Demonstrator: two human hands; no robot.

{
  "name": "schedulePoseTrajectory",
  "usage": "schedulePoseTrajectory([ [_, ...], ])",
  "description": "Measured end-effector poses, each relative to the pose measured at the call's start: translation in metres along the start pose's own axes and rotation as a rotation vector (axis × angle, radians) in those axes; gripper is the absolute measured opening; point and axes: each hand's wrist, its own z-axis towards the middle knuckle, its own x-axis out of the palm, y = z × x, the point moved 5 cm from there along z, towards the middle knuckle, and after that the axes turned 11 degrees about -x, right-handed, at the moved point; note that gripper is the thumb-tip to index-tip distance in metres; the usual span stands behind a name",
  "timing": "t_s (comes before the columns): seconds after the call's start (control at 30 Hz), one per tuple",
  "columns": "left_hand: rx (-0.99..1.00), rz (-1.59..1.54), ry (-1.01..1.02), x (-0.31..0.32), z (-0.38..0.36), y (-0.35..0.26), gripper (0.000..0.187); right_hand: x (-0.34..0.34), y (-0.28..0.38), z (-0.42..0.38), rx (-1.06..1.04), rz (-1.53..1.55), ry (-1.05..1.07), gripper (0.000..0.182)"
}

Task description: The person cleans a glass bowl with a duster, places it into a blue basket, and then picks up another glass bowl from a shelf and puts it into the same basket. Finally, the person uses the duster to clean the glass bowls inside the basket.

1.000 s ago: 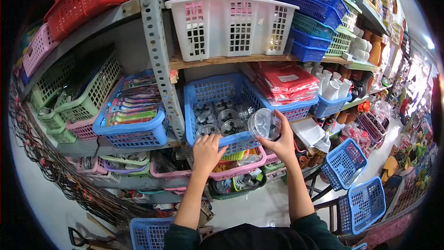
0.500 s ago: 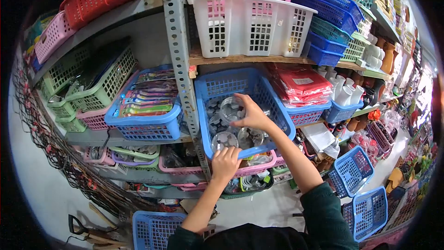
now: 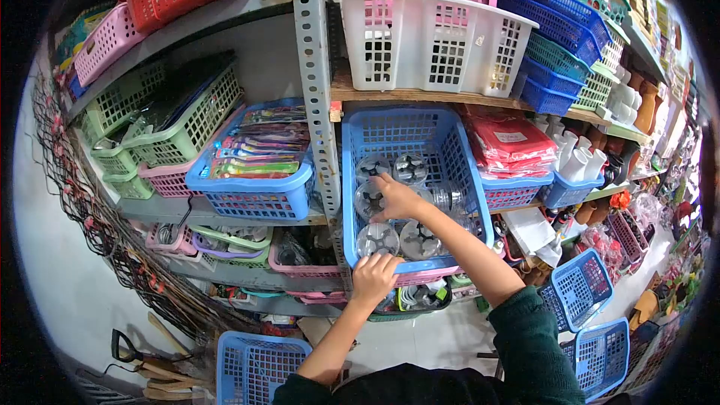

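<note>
A blue plastic basket (image 3: 486,217) juts from the middle shelf, holding several clear round plastic containers with dark, spoked patterns on their round faces. My left hand (image 3: 373,279) is closed over the basket's front rim, at its left corner. Inside the basket, my right hand (image 3: 397,199) has its thumb and fingers curved round the edge of one clear round container (image 3: 367,202). Two more containers (image 3: 377,240) sit just in front of it, and others (image 3: 410,169) lie behind. On the right, a stack of similar clear pieces (image 3: 448,196) lies on its side, partly behind my right forearm.
A perforated metal post (image 3: 319,105) stands left of the basket. Toothbrush packs fill another blue basket (image 3: 251,199) beyond it. Red packets (image 3: 510,139) are on the right. Above sits a white basket (image 3: 420,37). Blue baskets (image 3: 262,341) stand on the floor.
My right hand has lowered the clear round container among the others in the basket. My left hand stays on the rim. The view has shifted, so the shelves appear further right.
</note>
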Motion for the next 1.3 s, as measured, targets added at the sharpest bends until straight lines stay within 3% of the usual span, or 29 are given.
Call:
schedulePoseTrajectory([
  [0.17,-0.006,-0.012,-0.023,0.000,0.002,-0.001,0.028,0.002,0.000,-0.009,-0.047,0.070,-0.022,0.098],
  [0.33,-0.120,-0.039,-0.085,-0.013,0.018,0.000,0.014,0.001,-0.004,-0.025,-0.053,0.034,-0.117,0.084],
  [0.43,-0.144,-0.079,-0.112,-0.018,0.031,0.002,0.012,-0.026,0.023,-0.056,0.072,0.023,-0.197,0.072],
  [0.5,-0.162,-0.078,-0.094,-0.018,0.040,0.004,0.013,-0.043,0.047,-0.080,0.326,0.053,-0.050,0.048],
  [0.53,-0.178,-0.085,-0.084,-0.018,0.045,0.006,0.016,-0.040,0.049,-0.090,0.328,0.048,-0.051,0.048],
  [0.6,-0.210,-0.089,-0.065,-0.018,0.057,0.007,0.019,-0.046,0.058,-0.118,0.243,-0.327,-0.290,0.027],
  [0.63,-0.209,-0.093,-0.065,-0.018,0.062,0.006,0.019,-0.046,0.057,-0.127,0.245,-0.330,-0.289,0.027],
  [0.7,-0.206,-0.101,-0.079,-0.017,0.073,0.006,0.018,-0.055,0.059,-0.146,0.221,-0.397,-0.489,0.021],
  [0.73,-0.219,-0.100,-0.050,-0.014,0.077,0.007,0.018,-0.051,0.053,-0.151,0.212,-0.414,-0.460,0.018],
  [0.83,-0.195,-0.091,-0.096,-0.012,0.079,0.007,0.018,-0.048,0.049,-0.157,0.043,-0.531,-0.638,0.022],
  [0.9,-0.212,-0.077,-0.037,-0.009,0.078,0.005,0.021,-0.043,0.039,-0.157,0.092,-0.494,-0.578,0.029],
  [0.97,-0.130,-0.007,-0.184,-0.017,0.081,-0.004,0.026,-0.046,0.041,-0.154,0.080,-0.555,-0.620,0.030],
  [1.03,-0.150,-0.033,-0.092,-0.010,0.077,-0.009,0.036,-0.044,0.037,-0.155,0.151,-0.547,-0.578,0.037],
  [1.1,-0.150,-0.048,-0.179,-0.015,0.075,-0.023,0.047,-0.042,0.040,-0.160,0.176,-0.499,-0.604,0.043],
  [1.17,-0.163,-0.164,-0.086,-0.006,0.066,-0.039,0.057,-0.040,0.046,-0.173,0.170,-0.418,-0.590,0.051],
  [1.3,-0.054,-0.319,-0.033,0.019,0.046,-0.086,0.055,-0.035,0.058,-0.219,0.164,-0.143,-0.712,0.054],
])
